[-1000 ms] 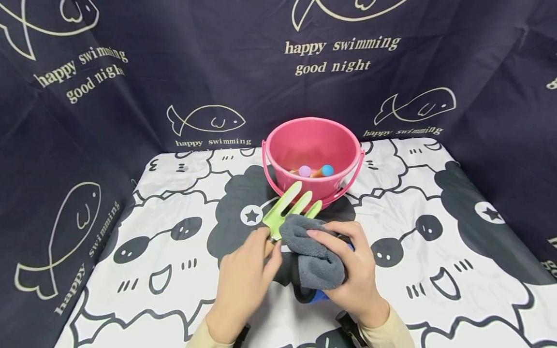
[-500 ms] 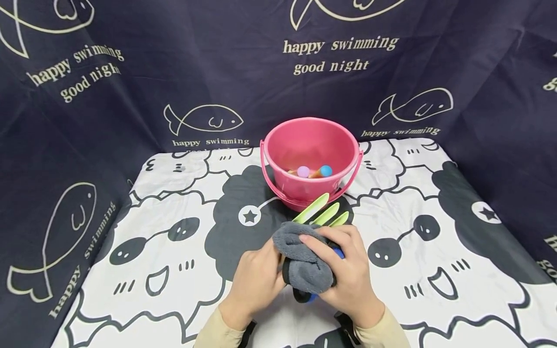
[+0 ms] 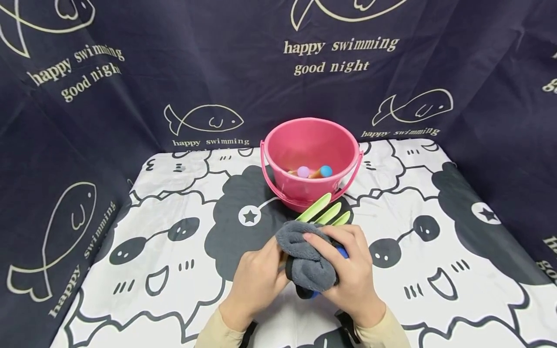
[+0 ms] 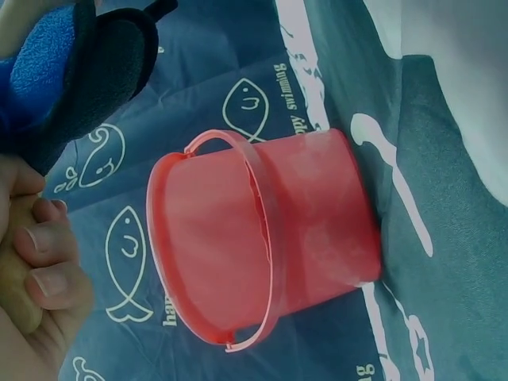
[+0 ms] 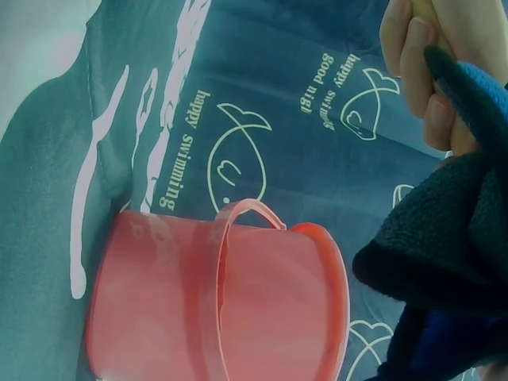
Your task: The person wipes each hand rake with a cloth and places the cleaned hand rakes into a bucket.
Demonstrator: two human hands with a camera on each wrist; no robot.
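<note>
In the head view my left hand (image 3: pixel 254 280) grips the wooden handle (image 4: pixel 17 278) of a green hand fork, whose three tines (image 3: pixel 318 207) point up and away. My right hand (image 3: pixel 354 278) holds a bunched cloth (image 3: pixel 310 263), grey on one side and blue on the other with a black edge. The cloth lies over the fork just below the tines, hiding its neck. In the right wrist view the dark folds of the cloth (image 5: pixel 432 230) hang beside the left hand's fingers on the handle.
Just beyond the hands stands a pink bucket (image 3: pixel 304 187) with its handle lowered to the front. A lilac ball (image 3: pixel 303 171) and a blue ball (image 3: pixel 326 171) on tan sticks lie inside. A dark printed curtain (image 3: pixel 209 58) rises behind the patterned tabletop (image 3: pixel 174 270).
My left hand has moved right, bringing the fork behind the cloth in my right hand. The tines shifted right and now rise above the cloth. In the last half second little moved.
</note>
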